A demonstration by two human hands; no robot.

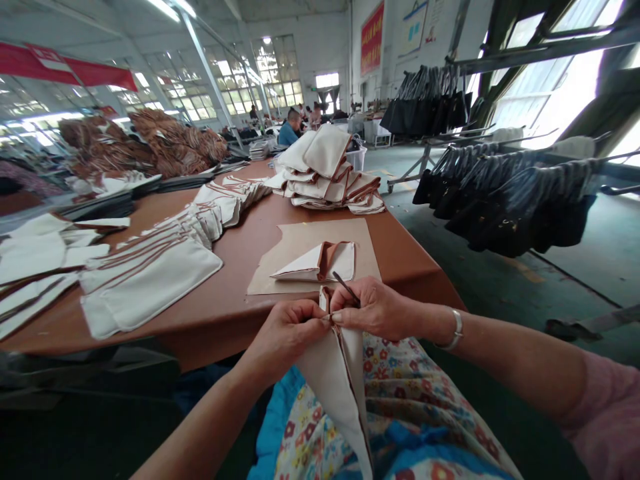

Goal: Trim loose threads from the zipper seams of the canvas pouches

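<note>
Over my lap I hold a white panel with brown edging (330, 380), folded lengthwise and hanging down. My left hand (295, 330) pinches its upper end between thumb and fingers. Right beside it, my right hand (375, 310) pinches the same edge, and a thin dark pointed tool (346, 288) sticks up out of its fingers. The tool's other end is hidden by the hand. Just beyond my hands, a folded white piece with a brown inside (295, 263) lies on a sheet of brown card (275, 243).
The brown-covered table (410, 257) carries a fanned row of white panels (155, 273) on the left and a stack of white pieces (325, 173) at the back. Racks of black bags (520, 200) stand to the right. Another person (289, 130) sits far behind the table.
</note>
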